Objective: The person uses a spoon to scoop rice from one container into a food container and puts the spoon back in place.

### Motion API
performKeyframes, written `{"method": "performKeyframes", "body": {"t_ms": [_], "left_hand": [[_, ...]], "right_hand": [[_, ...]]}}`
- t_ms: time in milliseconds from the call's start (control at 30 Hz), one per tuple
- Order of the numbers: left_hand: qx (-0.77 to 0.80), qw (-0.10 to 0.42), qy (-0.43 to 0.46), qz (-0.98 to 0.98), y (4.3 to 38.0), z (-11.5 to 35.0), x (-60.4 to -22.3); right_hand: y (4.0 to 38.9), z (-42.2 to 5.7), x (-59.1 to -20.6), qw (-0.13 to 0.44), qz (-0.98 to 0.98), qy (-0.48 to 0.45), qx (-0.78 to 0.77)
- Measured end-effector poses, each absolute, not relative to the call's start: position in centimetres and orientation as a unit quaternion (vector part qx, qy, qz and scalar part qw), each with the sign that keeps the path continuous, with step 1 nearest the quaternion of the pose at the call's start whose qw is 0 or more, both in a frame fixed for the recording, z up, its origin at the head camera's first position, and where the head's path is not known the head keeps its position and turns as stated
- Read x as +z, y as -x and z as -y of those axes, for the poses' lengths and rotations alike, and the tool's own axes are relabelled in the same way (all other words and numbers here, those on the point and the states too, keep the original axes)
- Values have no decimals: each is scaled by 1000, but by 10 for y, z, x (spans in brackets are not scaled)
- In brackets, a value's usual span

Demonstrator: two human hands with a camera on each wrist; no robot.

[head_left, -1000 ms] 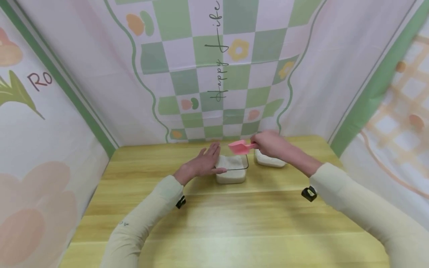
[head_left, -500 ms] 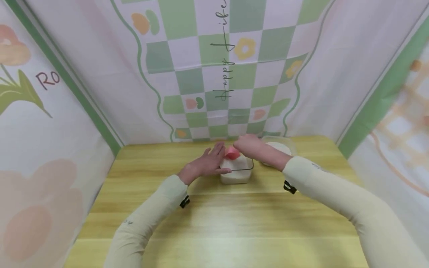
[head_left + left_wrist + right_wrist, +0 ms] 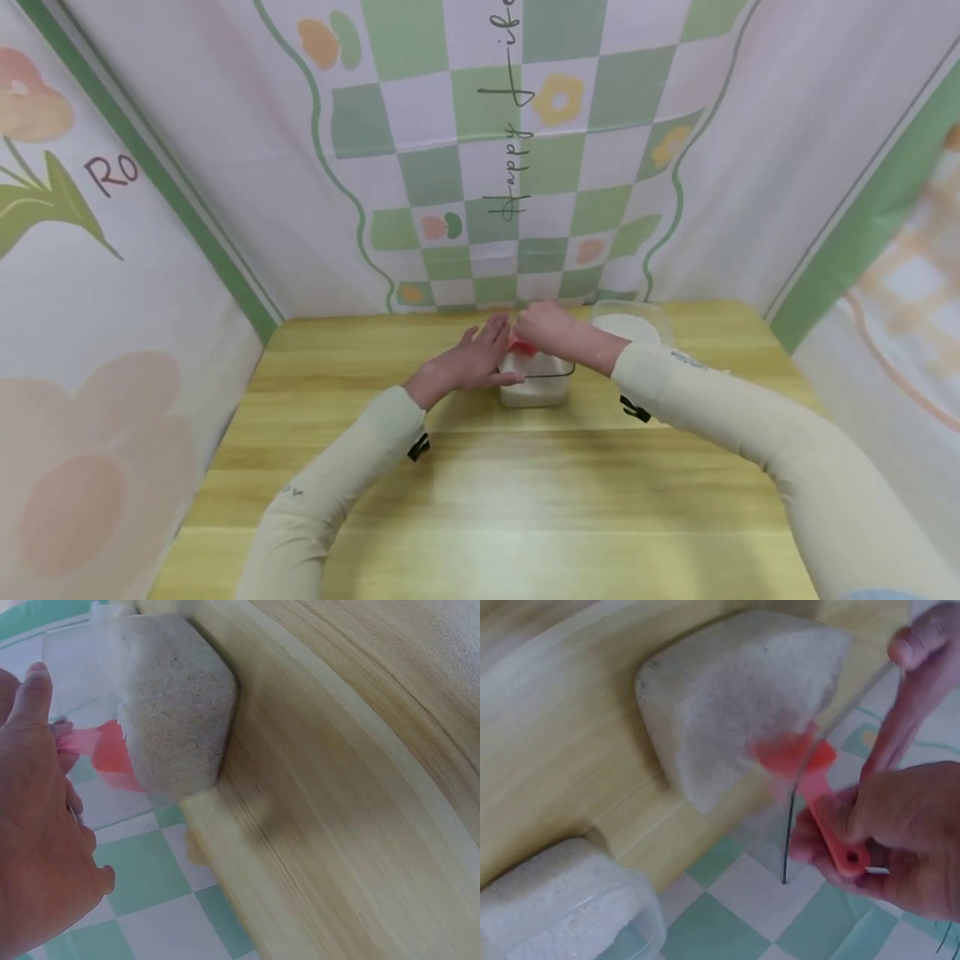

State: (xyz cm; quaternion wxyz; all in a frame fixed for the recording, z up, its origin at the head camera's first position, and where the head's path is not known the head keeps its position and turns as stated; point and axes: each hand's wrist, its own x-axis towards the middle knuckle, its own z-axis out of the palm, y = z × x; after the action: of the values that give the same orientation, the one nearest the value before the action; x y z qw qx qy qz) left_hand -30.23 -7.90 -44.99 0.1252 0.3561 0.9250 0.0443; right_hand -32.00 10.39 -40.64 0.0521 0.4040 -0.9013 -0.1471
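Your desk (image 3: 480,500) carries a clear container (image 3: 535,395) of granules (image 3: 735,712) just right of your left hand (image 3: 476,360), fingers extended. A second container (image 3: 654,919) stands right of your right hand (image 3: 552,329), which grips the pink scoop (image 3: 821,802), bowl inside the first.

Vivid coral pink on the scoop (image 3: 820,796), speckled off-white on the grain (image 3: 178,705), plain cream sleeves (image 3: 337,475), yellow-brown streaks along the table (image 3: 525,500), green-and-white checks with flowers on the curtain (image 3: 525,158)!
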Motion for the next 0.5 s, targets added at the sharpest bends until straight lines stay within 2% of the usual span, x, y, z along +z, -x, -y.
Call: {"method": "performKeyframes", "body": {"t_ms": [133, 500], "left_hand": [[41, 126, -357, -925, 303, 78, -450], [29, 119, -353, -928, 302, 78, -450]], "right_hand": [[323, -110, -401, 13, 893, -421, -158], [330, -123, -392, -155, 877, -450, -65]]}}
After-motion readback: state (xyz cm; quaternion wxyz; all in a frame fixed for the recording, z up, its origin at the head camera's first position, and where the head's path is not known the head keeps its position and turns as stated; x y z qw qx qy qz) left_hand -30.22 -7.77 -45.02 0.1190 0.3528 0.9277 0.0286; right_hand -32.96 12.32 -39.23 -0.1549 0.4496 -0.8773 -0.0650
